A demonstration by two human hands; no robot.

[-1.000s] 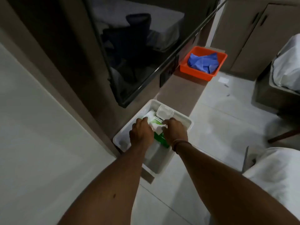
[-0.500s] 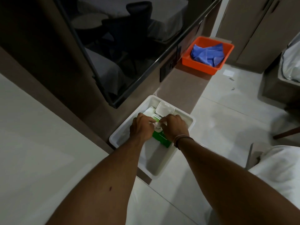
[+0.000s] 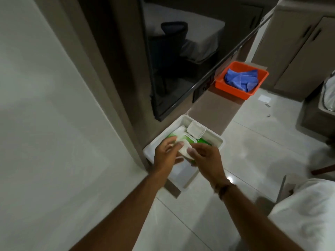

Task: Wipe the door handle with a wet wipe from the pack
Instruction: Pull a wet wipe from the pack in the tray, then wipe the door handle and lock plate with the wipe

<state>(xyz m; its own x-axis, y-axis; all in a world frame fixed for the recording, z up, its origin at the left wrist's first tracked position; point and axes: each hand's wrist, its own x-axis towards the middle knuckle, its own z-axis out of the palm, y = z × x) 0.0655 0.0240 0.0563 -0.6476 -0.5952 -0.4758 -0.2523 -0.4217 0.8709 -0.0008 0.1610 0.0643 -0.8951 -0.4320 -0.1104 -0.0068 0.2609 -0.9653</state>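
Note:
A green and white pack of wet wipes lies in a white plastic bin on a brown ledge, its white flip lid standing open. Just above the pack, a folded white wet wipe is pinched between my left hand and my right hand. Both hands hover over the near half of the bin. The white door fills the left side of the view. No door handle is in sight.
An orange bin holding blue cloths stands farther along the brown ledge. A dark glass panel rises behind the ledge. Pale floor tiles lie to the right, with cabinets at the back and white fabric at bottom right.
Both hands have lifted off the pack and now hold a white wipe above it. The view has swung left, so more of the white door shows.

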